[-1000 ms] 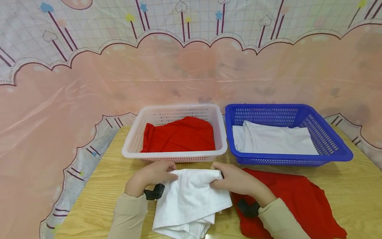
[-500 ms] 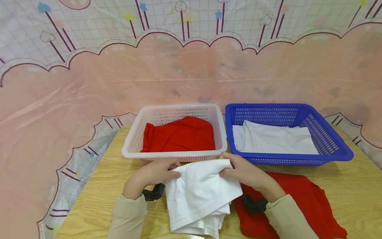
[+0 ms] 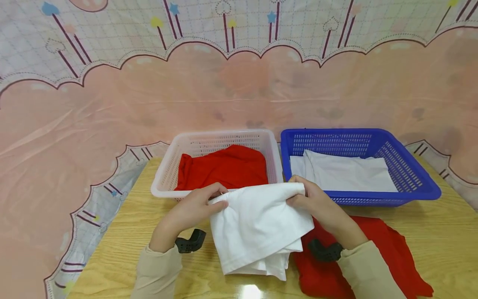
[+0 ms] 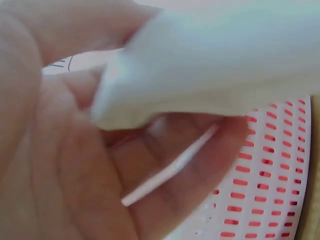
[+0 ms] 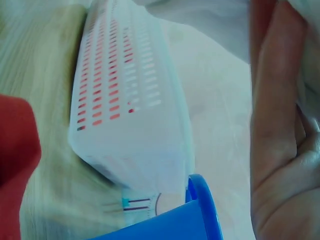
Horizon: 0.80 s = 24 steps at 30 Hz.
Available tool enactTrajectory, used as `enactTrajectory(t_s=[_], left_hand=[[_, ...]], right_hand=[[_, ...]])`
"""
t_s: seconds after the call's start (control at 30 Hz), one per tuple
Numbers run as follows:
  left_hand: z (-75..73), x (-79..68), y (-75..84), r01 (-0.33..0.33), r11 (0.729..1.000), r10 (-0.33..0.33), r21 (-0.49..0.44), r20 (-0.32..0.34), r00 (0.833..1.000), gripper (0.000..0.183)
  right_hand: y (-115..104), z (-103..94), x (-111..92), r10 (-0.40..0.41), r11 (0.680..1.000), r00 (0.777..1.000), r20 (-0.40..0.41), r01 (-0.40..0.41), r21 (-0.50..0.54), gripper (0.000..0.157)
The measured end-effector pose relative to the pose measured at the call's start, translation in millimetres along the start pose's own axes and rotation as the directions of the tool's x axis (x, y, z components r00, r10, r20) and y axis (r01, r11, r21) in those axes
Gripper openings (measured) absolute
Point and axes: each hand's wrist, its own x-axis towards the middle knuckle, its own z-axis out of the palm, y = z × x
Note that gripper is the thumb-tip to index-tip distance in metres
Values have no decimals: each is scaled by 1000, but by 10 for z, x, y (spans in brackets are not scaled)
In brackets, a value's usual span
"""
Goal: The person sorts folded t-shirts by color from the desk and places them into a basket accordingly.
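Observation:
A folded white cloth (image 3: pixel 259 224), which looks like a garment, hangs between both hands above the table in the head view. My left hand (image 3: pixel 201 207) pinches its upper left corner between thumb and fingers. At the upper right corner, my right hand (image 3: pixel 317 203) grips the fabric the same way. The left wrist view shows the white cloth (image 4: pixel 200 65) between thumb and fingers close up. In the right wrist view only part of the right hand (image 5: pixel 280 125) shows, and its grip is mostly out of frame.
Behind the cloth stands a white basket (image 3: pixel 161 182) holding red fabric (image 3: pixel 224 168). To its right, a blue basket (image 3: pixel 414 193) contains folded white fabric (image 3: pixel 347 172). Another red cloth (image 3: pixel 388 253) lies on the wooden table (image 3: pixel 123 245), partly under the right forearm.
Both hands have lifted the white cloth off the table and carried it forward and right, toward the baskets. The baskets and red cloth have stayed put.

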Motion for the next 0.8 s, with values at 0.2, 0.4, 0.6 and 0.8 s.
enactTrajectory(t_s=[0.2, 0.4, 0.6, 0.8], left_hand=[[18, 31, 37, -29, 996, 21, -80, -104, 994, 17], [59, 69, 115, -64, 944, 5, -323, -182, 983, 35], [100, 69, 288, -128, 774, 32, -620, -164, 986, 50], [273, 159, 194, -119, 586, 51, -801, -110, 993, 61]], right_hand=[[-21, -2, 3, 18, 987, 997, -73, -6, 162, 9], [-19, -26, -19, 58, 967, 986, -159, -16, 254, 18], [-35, -55, -46, 47, 934, 978, -204, 29, 357, 19], [-82, -79, -74, 72, 873, 959, -273, 72, 483, 23]])
